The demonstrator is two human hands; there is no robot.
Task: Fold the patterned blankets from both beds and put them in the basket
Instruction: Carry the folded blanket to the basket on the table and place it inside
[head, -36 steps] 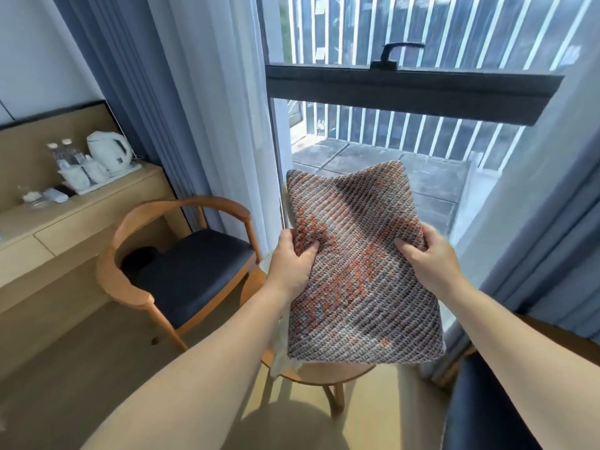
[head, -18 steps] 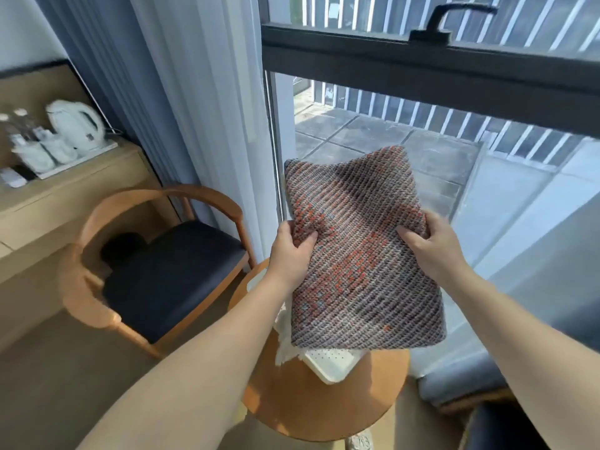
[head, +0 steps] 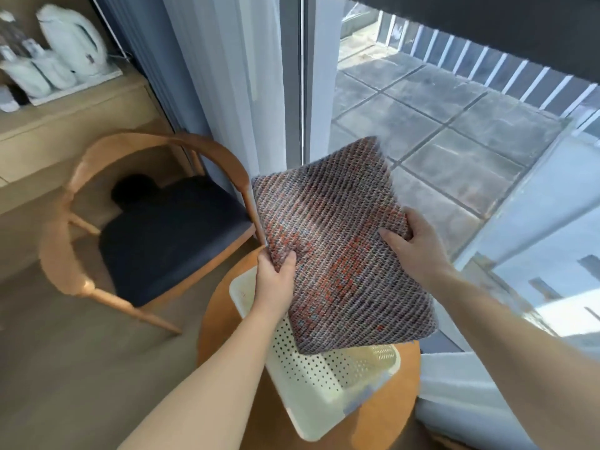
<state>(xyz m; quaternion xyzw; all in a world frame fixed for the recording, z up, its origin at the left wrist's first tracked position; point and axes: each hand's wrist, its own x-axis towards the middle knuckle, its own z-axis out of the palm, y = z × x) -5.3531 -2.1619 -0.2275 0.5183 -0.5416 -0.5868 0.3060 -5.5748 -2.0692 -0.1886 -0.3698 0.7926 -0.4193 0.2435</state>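
Folded patterned blanket [head: 341, 251] held in the air, tilted, above the white perforated basket [head: 328, 381]. Your left hand [head: 274, 280] pinches its left edge, thumb on top; your right hand [head: 417, 246] clamps the right edge. Basket sits on the round wooden surface [head: 224, 306]. Wooden chair [head: 146, 228] stands far left.
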